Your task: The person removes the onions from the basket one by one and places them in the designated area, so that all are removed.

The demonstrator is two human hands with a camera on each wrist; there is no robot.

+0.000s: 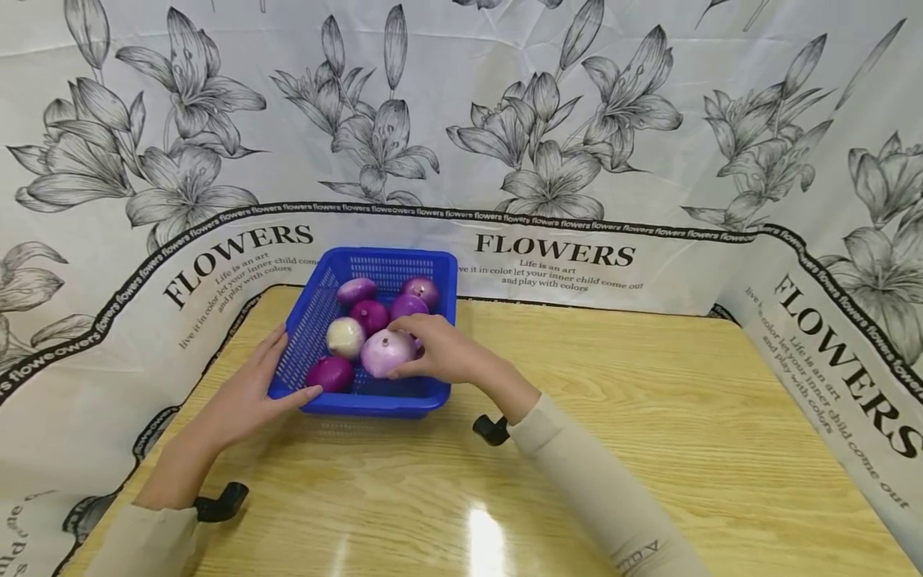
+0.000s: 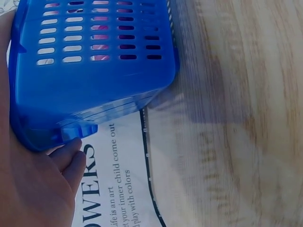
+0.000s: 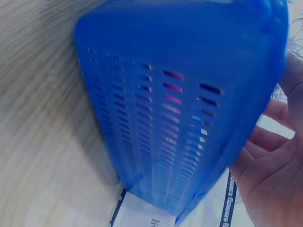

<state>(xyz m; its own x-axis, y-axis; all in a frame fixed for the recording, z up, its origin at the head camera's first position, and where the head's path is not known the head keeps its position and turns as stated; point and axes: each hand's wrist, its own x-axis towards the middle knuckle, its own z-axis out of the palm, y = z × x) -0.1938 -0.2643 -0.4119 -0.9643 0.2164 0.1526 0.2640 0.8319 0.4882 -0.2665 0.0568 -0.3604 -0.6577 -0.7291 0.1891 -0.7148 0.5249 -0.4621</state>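
A blue plastic basket (image 1: 433, 398) with slotted walls holds several onions. My left hand (image 1: 241, 401) grips its near left corner, thumb over the front rim and fingers along the outer left side. In the left wrist view, fingertips (image 2: 75, 163) show under the basket's rim. My right hand (image 1: 440, 350) reaches over the right rim and holds a large pale purple onion (image 1: 385, 353) between thumb and fingers. Beside that onion lie a white onion (image 1: 345, 337) and a dark purple onion (image 1: 330, 374). The right wrist view shows the right hand (image 3: 272, 175) beyond the basket wall; its onion is hidden there.
More purple onions (image 1: 371, 317) lie toward the back of the basket. The basket is at the back left of a wood-grain table (image 1: 620, 417). A white flower-print cloth (image 1: 548, 184) stands behind and along the sides. Black wrist mounts (image 1: 222, 503) sit on both wrists.
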